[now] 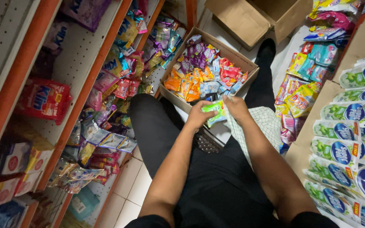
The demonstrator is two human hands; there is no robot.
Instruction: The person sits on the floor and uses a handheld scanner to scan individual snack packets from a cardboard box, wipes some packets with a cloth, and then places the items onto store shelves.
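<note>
A green sachet point(214, 110) is held between the two hands, just in front of the near edge of the box point(237, 57), above the knees of the seated person. The left hand point(199, 115) is closed on its left end, with the fingers curled around it; the right hand point(234, 107) is closed on its right end, and a checked cloth point(267, 124) lies under this hand, on the right leg. The box is full of small sachets point(199, 76) (orange, purple, blue, red) and stands on the floor between the shelf point(81, 84) on the left and the stacked green packs point(351, 126) on the right.

For this step to be done well, the sachet is best gripped at the sealed edges and not in the soft middle, so that it is not burst. It should be kept over the lap, so that a dropped piece is caught there. Whether it is single or part of a strip cannot be told.
</note>
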